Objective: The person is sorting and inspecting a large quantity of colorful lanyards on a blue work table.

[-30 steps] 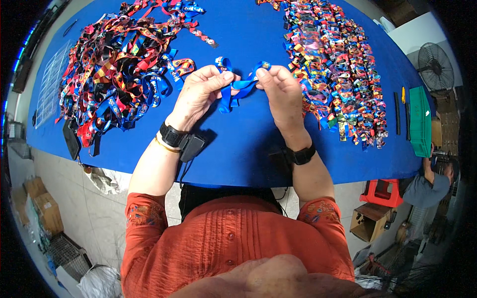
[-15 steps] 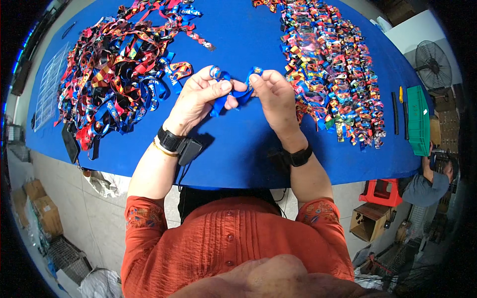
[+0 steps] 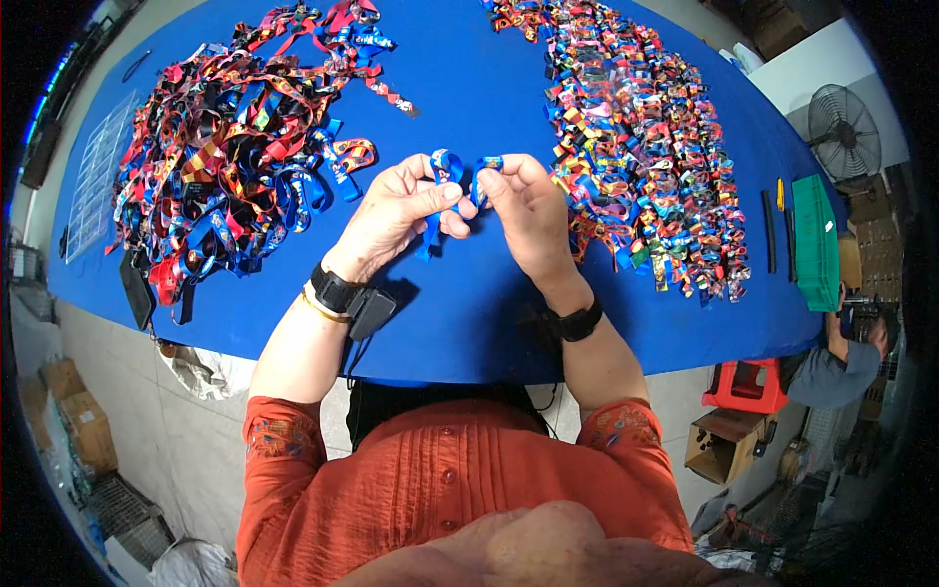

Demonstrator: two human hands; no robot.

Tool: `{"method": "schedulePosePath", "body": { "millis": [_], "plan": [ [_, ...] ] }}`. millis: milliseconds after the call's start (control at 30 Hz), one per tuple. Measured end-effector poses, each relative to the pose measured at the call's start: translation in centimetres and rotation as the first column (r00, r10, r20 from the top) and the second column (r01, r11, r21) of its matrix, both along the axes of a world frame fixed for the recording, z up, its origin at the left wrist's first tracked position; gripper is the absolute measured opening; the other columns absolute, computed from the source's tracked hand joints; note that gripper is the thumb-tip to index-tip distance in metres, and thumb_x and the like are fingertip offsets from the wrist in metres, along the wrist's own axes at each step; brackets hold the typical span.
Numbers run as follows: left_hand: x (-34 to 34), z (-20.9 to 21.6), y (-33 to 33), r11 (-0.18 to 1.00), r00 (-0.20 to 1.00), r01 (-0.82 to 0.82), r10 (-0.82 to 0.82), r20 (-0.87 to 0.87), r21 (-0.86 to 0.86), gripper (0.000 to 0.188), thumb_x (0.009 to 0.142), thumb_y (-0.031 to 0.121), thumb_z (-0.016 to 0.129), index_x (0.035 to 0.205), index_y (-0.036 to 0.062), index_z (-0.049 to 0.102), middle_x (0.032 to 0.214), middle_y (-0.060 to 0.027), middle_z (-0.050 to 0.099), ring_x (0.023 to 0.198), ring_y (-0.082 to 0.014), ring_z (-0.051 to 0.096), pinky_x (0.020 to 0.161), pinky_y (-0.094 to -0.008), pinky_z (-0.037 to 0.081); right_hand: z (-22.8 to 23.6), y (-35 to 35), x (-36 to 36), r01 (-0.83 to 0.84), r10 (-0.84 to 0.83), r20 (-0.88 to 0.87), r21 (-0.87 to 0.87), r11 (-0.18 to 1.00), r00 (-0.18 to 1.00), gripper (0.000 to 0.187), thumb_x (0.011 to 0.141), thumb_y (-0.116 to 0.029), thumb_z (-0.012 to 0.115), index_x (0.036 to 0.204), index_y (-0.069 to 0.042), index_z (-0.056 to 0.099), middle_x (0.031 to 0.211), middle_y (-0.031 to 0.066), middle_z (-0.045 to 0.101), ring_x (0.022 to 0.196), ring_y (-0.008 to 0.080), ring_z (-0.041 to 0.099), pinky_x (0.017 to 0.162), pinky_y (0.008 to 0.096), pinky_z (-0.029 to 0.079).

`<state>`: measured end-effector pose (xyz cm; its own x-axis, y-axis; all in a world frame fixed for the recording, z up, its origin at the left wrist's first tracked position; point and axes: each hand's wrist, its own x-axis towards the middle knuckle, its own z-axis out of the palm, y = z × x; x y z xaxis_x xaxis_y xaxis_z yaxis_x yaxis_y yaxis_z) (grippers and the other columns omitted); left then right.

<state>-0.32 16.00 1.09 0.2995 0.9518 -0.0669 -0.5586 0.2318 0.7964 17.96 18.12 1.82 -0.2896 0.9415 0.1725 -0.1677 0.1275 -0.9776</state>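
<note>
both hands meet above the middle of the blue counter (image 3: 489, 323), working one blue ribbon (image 3: 445, 186) between them. the left hand (image 3: 396, 210) has its thumb and forefinger pressed together on a looped part of the ribbon, with the other fingers (image 3: 416, 174) curled loosely behind; a free tail of the ribbon hangs down below that hand toward the counter. the right hand (image 3: 528, 210) pinches the other end of the same ribbon at its fingertips, right beside the left thumb, so the two hands almost touch. a black band with a small dark device (image 3: 357, 298) sits on the left wrist together with a thin gold bangle, and a black watch (image 3: 577, 321) sits on the right wrist. to the left of the hands lies a big tangled heap of ribbons (image 3: 225, 157) in red, orange, black and blue, its nearest loops just beside the left hand. to the right lies a second heap of folded ribbon pieces (image 3: 636, 166), many-coloured and more tightly packed, close to the right hand. at the far right edge of the counter lies a green tray (image 3: 814, 245) with a dark bar and a yellow tool beside it. beyond that edge another person (image 3: 841, 362) in grey sits low near a red stool (image 3: 748, 383), and a fan (image 3: 843, 129) stands above.
</note>
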Motion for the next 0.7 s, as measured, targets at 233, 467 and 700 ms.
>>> {"method": "schedulePosePath", "body": {
  "millis": [233,467,700],
  "plan": [
    [-0.1,0.0,0.0,0.999,0.998,-0.006,0.009,-0.056,0.045,0.021,0.09,0.006,0.067,0.095,0.0061,0.047,0.086,-0.0183,0.069,0.069,-0.0225,0.07,0.062,-0.031,0.059,-0.4,-0.1,0.3,-0.052,0.048,0.025,0.176,0.983,0.999,0.01,0.094,-0.006,0.061,0.103,-0.001,0.058,0.094,0.0056,0.062,0.079,0.0079,0.059,0.07,0.0236,0.05],
    [-0.1,0.4,-0.4,0.993,0.985,-0.012,0.032,-0.169,0.12,0.023,0.093,0.003,0.063,0.091,0.0075,0.04,0.087,-0.0176,0.067,0.075,-0.0234,0.07,0.064,-0.0295,0.056,0.0,0.1,0.4,-0.053,-0.038,0.227,0.38,0.923,0.973,0.004,0.087,-0.004,0.066,0.091,-0.003,0.065,0.107,0.0114,0.063,0.098,0.0217,0.064,0.091,0.0353,0.048],
    [0.3,-0.1,-0.3,0.977,0.965,0.098,-0.047,-0.257,0.189,0.023,0.095,0.002,0.06,0.092,0.0082,0.038,0.086,-0.0154,0.067,0.072,-0.0187,0.068,0.065,-0.0269,0.055,-0.1,0.2,0.5,-0.203,0.208,0.052,-0.085,0.975,0.977,0.005,0.092,-0.005,0.061,0.094,-0.001,0.061,0.081,0.0045,0.065,0.082,0.0118,0.064,0.071,0.0267,0.052]
  ]
}}
